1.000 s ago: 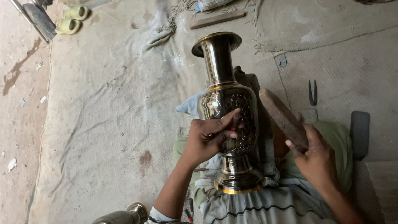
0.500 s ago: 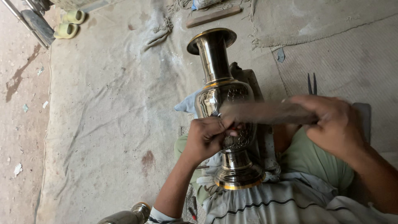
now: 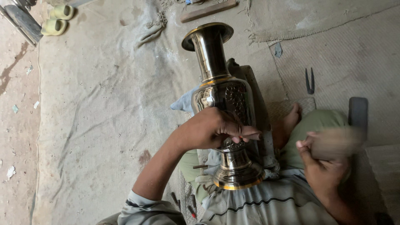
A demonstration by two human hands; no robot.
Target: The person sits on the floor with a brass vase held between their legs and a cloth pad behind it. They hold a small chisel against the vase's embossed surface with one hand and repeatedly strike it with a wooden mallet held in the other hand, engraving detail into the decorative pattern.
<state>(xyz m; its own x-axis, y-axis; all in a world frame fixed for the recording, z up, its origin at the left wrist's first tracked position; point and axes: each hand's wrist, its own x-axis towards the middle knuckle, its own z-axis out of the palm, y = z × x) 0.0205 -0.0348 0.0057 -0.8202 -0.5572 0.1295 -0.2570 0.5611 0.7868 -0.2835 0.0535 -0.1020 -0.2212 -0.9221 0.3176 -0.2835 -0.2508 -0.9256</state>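
A tall shiny metal vase (image 3: 216, 89) with gold bands and an engraved belly lies tilted across my lap, its flared mouth pointing away. My left hand (image 3: 210, 129) rests on the vase's belly and pinches a short punch tool (image 3: 251, 136) against the engraved metal. My right hand (image 3: 323, 160) is low at the right, gripping a wooden mallet (image 3: 337, 141) that is blurred by motion. The mallet head sits a short way right of the punch, apart from it.
Grey cloth (image 3: 104, 112) covers the floor. A dark two-pronged tool (image 3: 309, 81) lies at the right, a wooden board (image 3: 208, 10) at the top, two pale sandals (image 3: 56, 18) at top left. Small tools (image 3: 183, 202) lie by my left elbow. My bare foot (image 3: 289, 121) shows beside the vase.
The mallet swung from raised at the right, across the vase over the punch, then back down to the right. My left hand stayed on the vase with the punch.
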